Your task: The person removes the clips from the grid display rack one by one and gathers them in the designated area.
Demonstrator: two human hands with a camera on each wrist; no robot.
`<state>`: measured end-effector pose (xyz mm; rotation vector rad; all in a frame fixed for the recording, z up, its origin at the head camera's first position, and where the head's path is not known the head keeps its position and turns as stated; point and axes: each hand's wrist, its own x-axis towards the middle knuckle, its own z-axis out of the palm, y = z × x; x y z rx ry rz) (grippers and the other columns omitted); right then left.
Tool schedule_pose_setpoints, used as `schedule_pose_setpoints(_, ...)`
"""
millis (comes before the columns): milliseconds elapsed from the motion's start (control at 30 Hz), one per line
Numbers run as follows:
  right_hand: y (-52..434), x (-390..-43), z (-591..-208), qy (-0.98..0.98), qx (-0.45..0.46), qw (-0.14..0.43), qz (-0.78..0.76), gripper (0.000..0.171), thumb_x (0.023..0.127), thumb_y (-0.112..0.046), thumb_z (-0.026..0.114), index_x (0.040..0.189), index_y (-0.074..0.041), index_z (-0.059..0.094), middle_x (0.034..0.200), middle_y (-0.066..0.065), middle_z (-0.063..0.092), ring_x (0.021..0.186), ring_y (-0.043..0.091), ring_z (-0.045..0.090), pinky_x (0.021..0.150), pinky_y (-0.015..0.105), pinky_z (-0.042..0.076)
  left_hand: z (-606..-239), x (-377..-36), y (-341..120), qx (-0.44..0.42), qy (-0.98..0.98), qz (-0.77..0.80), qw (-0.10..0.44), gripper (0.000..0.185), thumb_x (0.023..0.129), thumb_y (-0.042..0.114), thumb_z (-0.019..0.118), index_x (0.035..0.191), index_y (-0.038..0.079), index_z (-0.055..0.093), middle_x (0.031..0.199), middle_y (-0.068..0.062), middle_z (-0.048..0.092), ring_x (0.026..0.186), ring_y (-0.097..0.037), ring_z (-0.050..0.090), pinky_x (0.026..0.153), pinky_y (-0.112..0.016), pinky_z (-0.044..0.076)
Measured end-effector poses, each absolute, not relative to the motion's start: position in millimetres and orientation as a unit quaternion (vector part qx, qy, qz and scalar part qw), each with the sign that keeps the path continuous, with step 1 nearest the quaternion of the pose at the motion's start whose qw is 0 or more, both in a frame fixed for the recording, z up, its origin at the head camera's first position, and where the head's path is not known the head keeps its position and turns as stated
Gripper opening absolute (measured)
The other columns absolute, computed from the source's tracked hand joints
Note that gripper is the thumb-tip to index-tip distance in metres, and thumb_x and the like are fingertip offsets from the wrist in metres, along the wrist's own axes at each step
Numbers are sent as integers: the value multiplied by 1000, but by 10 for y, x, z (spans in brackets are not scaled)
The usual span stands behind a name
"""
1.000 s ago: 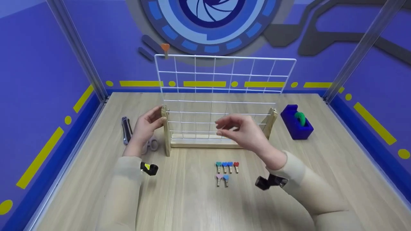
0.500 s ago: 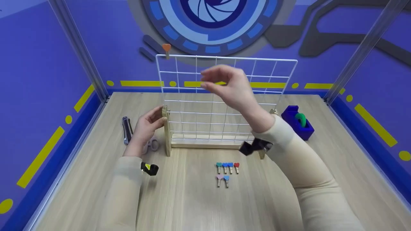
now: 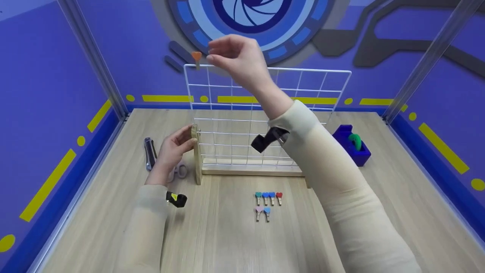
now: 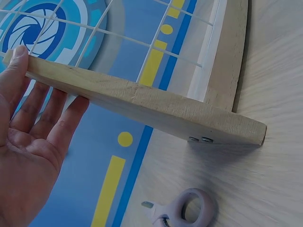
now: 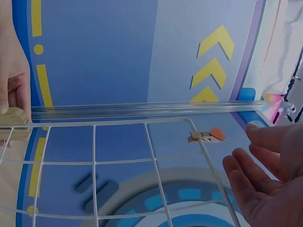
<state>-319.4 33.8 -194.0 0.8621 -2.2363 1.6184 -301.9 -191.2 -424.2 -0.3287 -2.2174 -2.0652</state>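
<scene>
A white wire grid [image 3: 265, 89] stands upright in a wooden stand [image 3: 250, 172]. My left hand [image 3: 170, 151] grips the top of the stand's left upright, thumb on one side and fingers on the other, as the left wrist view shows [image 4: 38, 127]. At the grid's top left corner, a clothespin with an orange heart [image 3: 196, 57] is clipped to the top wire. My right hand [image 3: 240, 57] is raised just right of it, fingers loosely bent and holding nothing. In the right wrist view, a small gap separates its fingers from the clothespin [image 5: 206, 136].
Several heart clothespins [image 3: 265, 198] lie in two rows in front of the stand. A dark-handled cutter [image 3: 150, 153] and pale scissors [image 3: 182, 171] lie to the left. Right of the stand sits a blue tape dispenser [image 3: 350, 148] with a green roll.
My right hand has risen from in front of the grid's lower middle, up and leftward to beside the orange heart clothespin. My left hand has stayed on the stand.
</scene>
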Motion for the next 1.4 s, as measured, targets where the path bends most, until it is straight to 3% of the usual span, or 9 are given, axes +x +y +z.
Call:
schedule_pose_setpoints(300,118,-3366,-1856,-796,259,75,542,29,84,-20,69,112,-12,65,108,1,68,96,7,63,86,15,50,-4262,-3030,-1922,-103,-724,-680,46,53,89,13,63,138,8,45,131,-16,54,109,-13,58,89,-26,53)
schedule_pose_setpoints(600,57,-3360,-1836,-845,234,48,478,26,83,-30,69,105,-17,70,103,-3,70,92,6,64,84,17,51,-4419,-3129,-1968,-97,-734,-670,60,58,84,28,68,137,14,47,129,-9,56,112,-15,57,88,-25,53)
schedule_pose_setpoints(1400,20,-3331,-1911,-812,238,119,520,14,83,-24,70,89,-13,74,87,-1,72,79,8,66,74,17,54,-4209,-2975,-1905,-103,-738,-665,52,52,90,12,62,139,6,44,131,-18,54,109,-11,58,89,-26,53)
